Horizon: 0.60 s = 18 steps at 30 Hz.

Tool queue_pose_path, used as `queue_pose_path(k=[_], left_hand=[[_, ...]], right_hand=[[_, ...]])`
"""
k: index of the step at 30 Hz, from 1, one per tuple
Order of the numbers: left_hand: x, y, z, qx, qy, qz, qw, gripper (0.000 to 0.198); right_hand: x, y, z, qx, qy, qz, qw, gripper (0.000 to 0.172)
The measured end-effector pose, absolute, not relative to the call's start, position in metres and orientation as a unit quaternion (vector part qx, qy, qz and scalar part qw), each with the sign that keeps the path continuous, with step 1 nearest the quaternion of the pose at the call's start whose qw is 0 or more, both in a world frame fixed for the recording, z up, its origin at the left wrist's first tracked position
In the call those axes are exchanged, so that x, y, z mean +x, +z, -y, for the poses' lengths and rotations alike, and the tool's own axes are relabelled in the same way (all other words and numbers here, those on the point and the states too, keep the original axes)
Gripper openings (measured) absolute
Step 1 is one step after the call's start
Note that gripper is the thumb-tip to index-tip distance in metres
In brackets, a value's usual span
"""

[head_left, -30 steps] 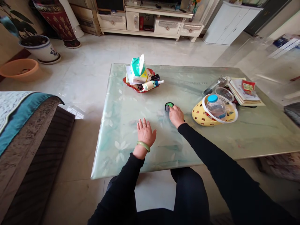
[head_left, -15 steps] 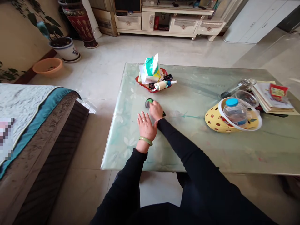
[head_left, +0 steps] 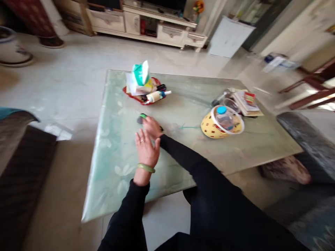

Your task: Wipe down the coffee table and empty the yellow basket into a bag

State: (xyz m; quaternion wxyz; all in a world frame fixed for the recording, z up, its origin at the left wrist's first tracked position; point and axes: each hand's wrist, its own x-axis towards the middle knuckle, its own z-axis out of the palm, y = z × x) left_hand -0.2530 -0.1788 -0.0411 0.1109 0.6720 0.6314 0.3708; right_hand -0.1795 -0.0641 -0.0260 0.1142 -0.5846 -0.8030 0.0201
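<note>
My right hand (head_left: 152, 128) is closed over a small black-and-green object (head_left: 141, 119) low at the table surface. Its dark, green-topped end sticks out past the fingers, and a bit of black shows by the wrist; the rest is covered, so its kind cannot be told. Just in front of it, my left hand (head_left: 147, 148) is open with spread fingers, palm down at the table (head_left: 167, 153), holding nothing. A ring and a green bangle are on that hand and wrist. The table has a clear, flower-patterned cover.
Beyond my hands stands a red tray (head_left: 128, 93) with a tissue pack (head_left: 138, 75) and a cream bottle (head_left: 155, 96). To the right are a yellow basket (head_left: 208, 127) holding a blue-lidded jar (head_left: 225, 120), and stacked papers (head_left: 242, 101). A white TV cabinet (head_left: 149, 29) lines the far wall.
The view has swung to the right, so the table and its things appear further left. My right hand stays closed over the black-and-green object, and my left hand remains spread beside it.
</note>
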Motion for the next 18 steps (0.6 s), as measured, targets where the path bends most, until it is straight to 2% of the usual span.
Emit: queue_pose_path(k=[4, 8, 13, 18], left_hand=[[-0.266, -0.045, 0.168, 0.660, 0.397, -0.628, 0.116, 0.080], [-0.276, -0.043, 0.168, 0.653, 0.395, -0.636, 0.114, 0.083], [-0.284, -0.037, 0.163, 0.642, 0.378, -0.656, 0.124, 0.085], [-0.278, -0.021, 0.170, 0.636, 0.344, -0.679, 0.130, 0.076]], right_hand=[[-0.235, -0.022, -0.009, -0.606, -0.018, 0.781, 0.150, 0.037], [-0.244, -0.022, -0.021, -0.600, -0.020, 0.780, 0.175, 0.038], [-0.202, -0.022, 0.034, -0.568, -0.010, 0.801, 0.187, 0.039], [-0.158, -0.026, 0.114, -0.577, 0.027, 0.808, 0.118, 0.030]])
